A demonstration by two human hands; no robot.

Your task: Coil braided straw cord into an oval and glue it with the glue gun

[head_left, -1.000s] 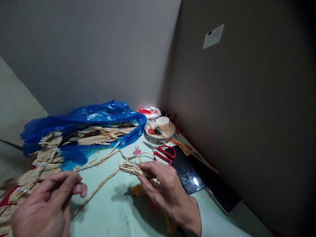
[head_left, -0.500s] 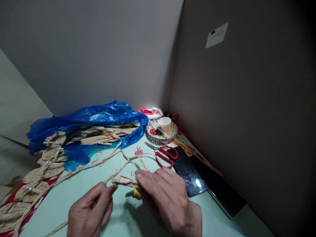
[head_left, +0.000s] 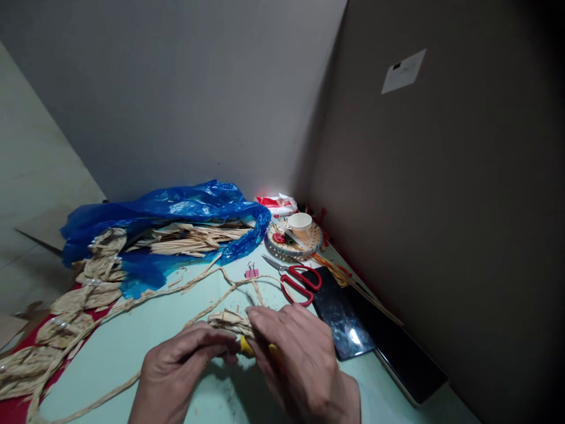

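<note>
My right hand [head_left: 300, 353] is closed round a folded piece of dried plant fibre [head_left: 226, 321] and a yellow tool [head_left: 246, 347], whose kind I cannot make out because my fingers cover most of it. My left hand [head_left: 185, 362] pinches at the near left side of the fibre piece, fingertips close to the tool's front end; what lies between them is partly hidden. A twisted fibre cord [head_left: 207, 307] runs behind both hands, and a length of it trails below my left wrist.
Red-handled scissors [head_left: 300, 282], a pink binder clip [head_left: 251, 272] and two black flat devices [head_left: 339, 318] lie beyond. A blue plastic bag [head_left: 176, 203] holds fibre strips. A round woven tray [head_left: 282, 252] carries a cup [head_left: 301, 224]. A fibre strip with pearl beads [head_left: 64, 330] lies left.
My left hand has moved right, from beside the cord to the fibre piece and the tool's front end. My right hand keeps its hold. The view has shifted slightly.
</note>
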